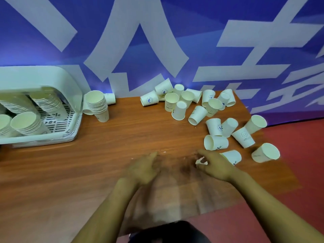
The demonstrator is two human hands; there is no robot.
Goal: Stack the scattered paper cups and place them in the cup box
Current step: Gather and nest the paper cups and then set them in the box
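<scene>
Loose white paper cups (216,142), frame right: to be nested rim-up, squarely. Left hand (143,170), right hand (214,166): blurred, seemingly empty; grip can't be told.

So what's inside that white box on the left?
The cup box holds several stacks of nested paper cups leaning on a slotted white rack. Its raised lid and the frame edge hide how many stacks there are.

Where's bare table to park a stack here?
Free: the wood table between the stack by the cup box and the scattered cups, and near-left, in front of the box. Crowded: far right, cups running down to the right hand.
</scene>
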